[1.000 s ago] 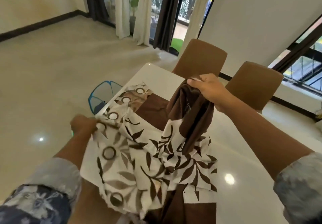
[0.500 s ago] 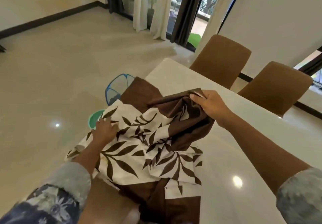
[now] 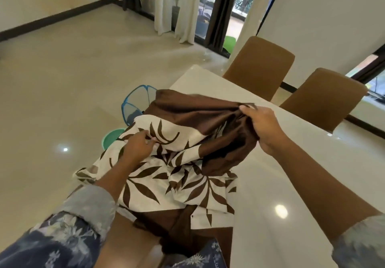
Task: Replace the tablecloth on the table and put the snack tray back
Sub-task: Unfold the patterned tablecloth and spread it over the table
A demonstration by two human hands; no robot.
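A brown and white tablecloth [image 3: 179, 169] with a leaf print lies bunched on the near left corner of the glossy white table [image 3: 291, 174], hanging over its edges. My left hand [image 3: 138, 146] pinches a white leafy fold near the left edge. My right hand [image 3: 262, 126] grips a gathered brown part of the cloth and holds it a little above the table. On the floor left of the table, half hidden by the cloth, sit a blue mesh cover [image 3: 136, 103] and a green round thing [image 3: 110, 138]. Whether either is the snack tray I cannot say.
Two brown chairs [image 3: 258, 65] [image 3: 320, 99] stand along the table's far side. A brown chair seat [image 3: 125, 244] is right below me at the near edge. Curtains and glass doors [image 3: 200, 7] line the back wall. Glossy beige floor spreads to the left.
The cloth has been lowered from mid-air onto the table corner. My right hand moved right, stretching the brown part. My left hand shifted from the ringed edge to a leafy fold.
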